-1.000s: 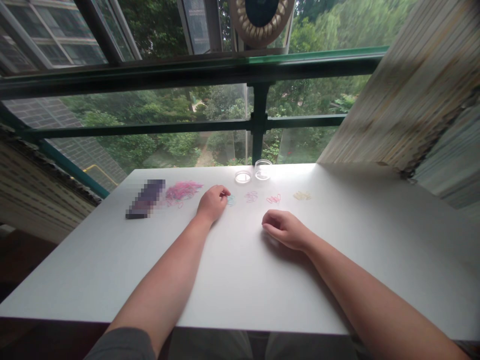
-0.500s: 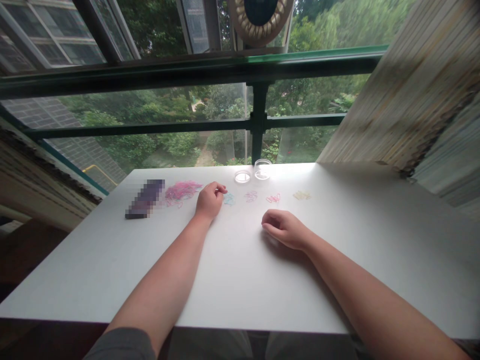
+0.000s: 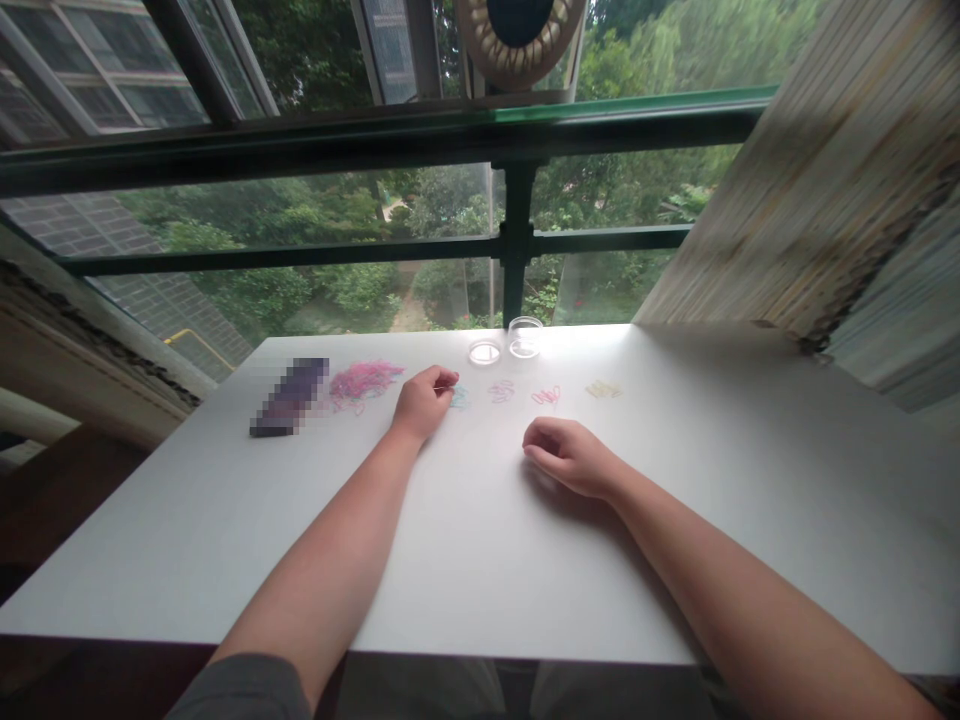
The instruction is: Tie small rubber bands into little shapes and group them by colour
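My left hand [image 3: 424,404] is closed, thumb and fingers pinched together at the left edge of a small teal group of thin loops [image 3: 460,397], partly covering it. Whatever lies between its fingertips is too small to make out. To its left is a heap of mostly pink thin loops [image 3: 364,384] that look like small rubber bands. My right hand [image 3: 570,457] rests on the table, fingers curled toward the thumb around a hollow with nothing visible inside. Beyond it lie small groups of lilac loops [image 3: 501,391], pink-red loops [image 3: 547,396] and yellowish loops [image 3: 604,389].
A clear round lid [image 3: 484,352] and a clear round container [image 3: 525,340] stand at the back of the white table [image 3: 450,560]. A pixelated dark oblong thing [image 3: 291,398] lies at the left. Behind are a green railing [image 3: 330,258] and a curtain [image 3: 757,220].
My left hand has shifted slightly right, covering a little more of the teal loops. My right hand has stayed in place.
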A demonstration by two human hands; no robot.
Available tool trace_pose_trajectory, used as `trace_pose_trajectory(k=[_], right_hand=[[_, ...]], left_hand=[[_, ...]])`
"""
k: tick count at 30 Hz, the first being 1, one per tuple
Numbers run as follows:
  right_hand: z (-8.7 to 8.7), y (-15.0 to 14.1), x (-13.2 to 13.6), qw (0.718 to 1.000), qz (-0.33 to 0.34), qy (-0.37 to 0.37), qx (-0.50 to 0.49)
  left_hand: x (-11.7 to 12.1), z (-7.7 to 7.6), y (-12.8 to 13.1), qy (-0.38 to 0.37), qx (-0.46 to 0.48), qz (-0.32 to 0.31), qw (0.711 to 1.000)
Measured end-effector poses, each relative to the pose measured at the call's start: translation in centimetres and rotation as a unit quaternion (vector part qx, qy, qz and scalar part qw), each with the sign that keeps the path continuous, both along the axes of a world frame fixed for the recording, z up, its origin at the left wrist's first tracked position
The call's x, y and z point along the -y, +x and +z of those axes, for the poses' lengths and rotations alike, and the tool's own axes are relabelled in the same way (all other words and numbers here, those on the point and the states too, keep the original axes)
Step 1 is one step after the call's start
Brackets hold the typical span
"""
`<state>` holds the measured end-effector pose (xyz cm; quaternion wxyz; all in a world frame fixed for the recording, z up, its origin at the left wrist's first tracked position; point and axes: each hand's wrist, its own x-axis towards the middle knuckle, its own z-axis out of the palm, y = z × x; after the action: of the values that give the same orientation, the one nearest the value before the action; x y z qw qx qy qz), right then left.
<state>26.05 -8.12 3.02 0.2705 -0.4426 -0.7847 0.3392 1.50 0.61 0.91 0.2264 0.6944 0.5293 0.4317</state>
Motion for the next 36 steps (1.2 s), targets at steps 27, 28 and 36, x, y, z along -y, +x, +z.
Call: trace_pose_trajectory(k=[27, 28, 36], right_hand=[[-0.2, 0.1, -0.1, 1.000, 0.006, -0.005, -0.008], [-0.2, 0.1, 0.0, 1.000, 0.007, -0.006, -0.007], [0.1, 0.0, 0.1, 1.000, 0.005, -0.009, -0.010]], left_hand=[[0.9, 2.3, -1.3, 0.056, -0.098, 0.134, 0.985], [1.2, 2.4, -1.5, 0.036, -0.125, 0.144, 0.981], [3.0, 1.9, -0.6, -0.058, -0.239, 0.079, 0.966]])
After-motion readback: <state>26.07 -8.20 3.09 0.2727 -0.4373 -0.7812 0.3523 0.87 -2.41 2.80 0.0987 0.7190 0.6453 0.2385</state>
